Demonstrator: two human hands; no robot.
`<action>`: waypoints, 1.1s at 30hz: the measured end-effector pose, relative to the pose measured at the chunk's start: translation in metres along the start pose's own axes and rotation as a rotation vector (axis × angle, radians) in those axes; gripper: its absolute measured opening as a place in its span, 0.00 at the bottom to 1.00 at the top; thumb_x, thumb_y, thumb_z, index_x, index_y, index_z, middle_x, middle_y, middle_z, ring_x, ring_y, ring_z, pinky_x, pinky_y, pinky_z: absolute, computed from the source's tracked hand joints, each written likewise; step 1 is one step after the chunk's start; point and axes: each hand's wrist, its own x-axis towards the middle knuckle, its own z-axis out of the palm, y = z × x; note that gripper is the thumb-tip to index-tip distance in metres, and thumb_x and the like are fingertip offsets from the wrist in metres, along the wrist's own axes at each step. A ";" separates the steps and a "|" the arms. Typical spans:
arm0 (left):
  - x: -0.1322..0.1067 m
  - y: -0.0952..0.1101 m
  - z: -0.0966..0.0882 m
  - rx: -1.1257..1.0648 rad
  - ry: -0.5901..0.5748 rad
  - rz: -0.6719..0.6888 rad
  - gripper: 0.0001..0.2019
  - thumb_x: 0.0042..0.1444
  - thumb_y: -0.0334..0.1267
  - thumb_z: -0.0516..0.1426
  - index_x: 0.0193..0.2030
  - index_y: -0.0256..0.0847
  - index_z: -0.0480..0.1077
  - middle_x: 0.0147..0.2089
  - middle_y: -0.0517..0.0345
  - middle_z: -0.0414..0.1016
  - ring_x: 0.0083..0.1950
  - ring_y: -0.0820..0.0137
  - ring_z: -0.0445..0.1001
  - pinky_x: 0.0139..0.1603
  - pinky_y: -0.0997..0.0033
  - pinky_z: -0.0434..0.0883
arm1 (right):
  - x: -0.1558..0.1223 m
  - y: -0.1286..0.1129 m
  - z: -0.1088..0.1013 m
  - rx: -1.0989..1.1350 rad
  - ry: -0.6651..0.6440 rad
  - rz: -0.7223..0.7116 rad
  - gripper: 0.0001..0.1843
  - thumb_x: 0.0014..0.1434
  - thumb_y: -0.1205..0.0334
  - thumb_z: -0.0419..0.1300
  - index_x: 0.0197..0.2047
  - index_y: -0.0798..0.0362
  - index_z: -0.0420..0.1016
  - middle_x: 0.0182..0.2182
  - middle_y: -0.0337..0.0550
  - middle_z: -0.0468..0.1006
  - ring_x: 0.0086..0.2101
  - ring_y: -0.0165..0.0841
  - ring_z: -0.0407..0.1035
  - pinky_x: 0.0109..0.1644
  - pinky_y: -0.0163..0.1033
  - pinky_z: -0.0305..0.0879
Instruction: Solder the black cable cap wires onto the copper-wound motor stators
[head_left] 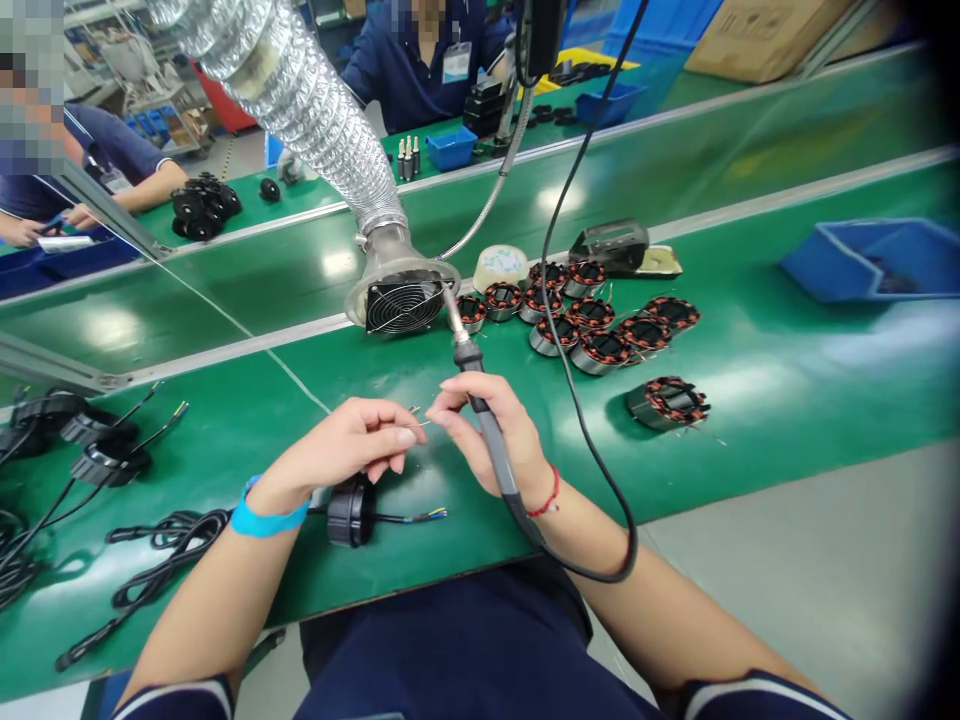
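Note:
My left hand (352, 445) is closed in a pinch on thin wire ends just left of my right hand (491, 435). The right hand grips a soldering iron (469, 365) whose tip points up and away, and its fingertips also pinch the same thin wire ends. The iron's black cable (592, 450) loops over my right forearm. Below the left hand lies a black round part (349, 510) with a cable whose coloured wire ends (431, 515) stick out to the right on the green table (787, 380).
A fume fan (403, 300) on a silver flexible duct (315, 100) stands beyond the hands. Several copper-wound stators (600, 320) lie at right, one apart (667, 400). Black cabled parts (90, 440) lie at left. A blue bin (877, 260) sits far right. Other people work across the benches.

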 end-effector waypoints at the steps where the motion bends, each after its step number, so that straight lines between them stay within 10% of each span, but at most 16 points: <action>1: 0.000 -0.004 -0.005 0.117 0.020 0.005 0.15 0.58 0.48 0.56 0.37 0.37 0.73 0.25 0.60 0.70 0.22 0.77 0.63 0.25 0.77 0.60 | 0.000 0.005 -0.005 -0.063 0.019 0.009 0.17 0.60 0.71 0.59 0.50 0.45 0.65 0.34 0.33 0.76 0.33 0.27 0.74 0.42 0.34 0.72; 5: 0.001 -0.024 -0.033 0.544 0.402 0.027 0.15 0.59 0.45 0.52 0.31 0.37 0.74 0.28 0.56 0.72 0.30 0.73 0.65 0.32 0.73 0.59 | 0.014 0.044 -0.028 -0.406 0.122 0.195 0.14 0.62 0.65 0.57 0.51 0.47 0.64 0.36 0.37 0.77 0.35 0.31 0.74 0.44 0.38 0.71; 11: 0.013 -0.063 -0.083 0.095 0.722 -0.100 0.15 0.47 0.46 0.54 0.33 0.36 0.71 0.25 0.58 0.67 0.23 0.75 0.54 0.24 0.74 0.51 | 0.061 0.115 -0.040 -0.876 -0.316 0.365 0.24 0.57 0.70 0.56 0.58 0.58 0.64 0.50 0.56 0.76 0.51 0.46 0.70 0.55 0.50 0.65; 15: 0.019 -0.073 -0.069 0.086 0.458 -0.138 0.13 0.44 0.45 0.58 0.28 0.34 0.72 0.30 0.51 0.74 0.30 0.73 0.66 0.31 0.75 0.61 | 0.073 0.124 -0.034 -0.958 -0.443 0.306 0.20 0.58 0.69 0.56 0.54 0.59 0.69 0.46 0.59 0.78 0.52 0.51 0.68 0.58 0.54 0.59; 21: 0.026 -0.063 -0.014 0.024 -0.123 -0.190 0.14 0.47 0.45 0.61 0.27 0.34 0.74 0.24 0.56 0.72 0.22 0.77 0.63 0.23 0.77 0.58 | 0.053 0.076 -0.022 -0.978 -0.512 0.393 0.18 0.62 0.57 0.53 0.52 0.58 0.68 0.35 0.56 0.80 0.40 0.51 0.74 0.47 0.53 0.65; 28: 0.043 -0.068 -0.006 -0.197 0.314 -0.154 0.08 0.57 0.38 0.53 0.36 0.34 0.68 0.24 0.65 0.61 0.19 0.82 0.52 0.20 0.80 0.47 | 0.008 0.056 -0.041 -0.345 -0.458 0.413 0.28 0.53 0.71 0.51 0.57 0.51 0.59 0.54 0.51 0.75 0.55 0.41 0.71 0.56 0.49 0.69; 33: 0.052 -0.061 -0.005 -0.146 0.277 -0.130 0.14 0.60 0.43 0.53 0.38 0.34 0.72 0.26 0.63 0.62 0.21 0.80 0.52 0.22 0.78 0.49 | -0.014 0.059 -0.042 -0.216 -0.614 0.435 0.34 0.54 0.71 0.53 0.64 0.51 0.52 0.62 0.54 0.65 0.61 0.41 0.63 0.62 0.53 0.65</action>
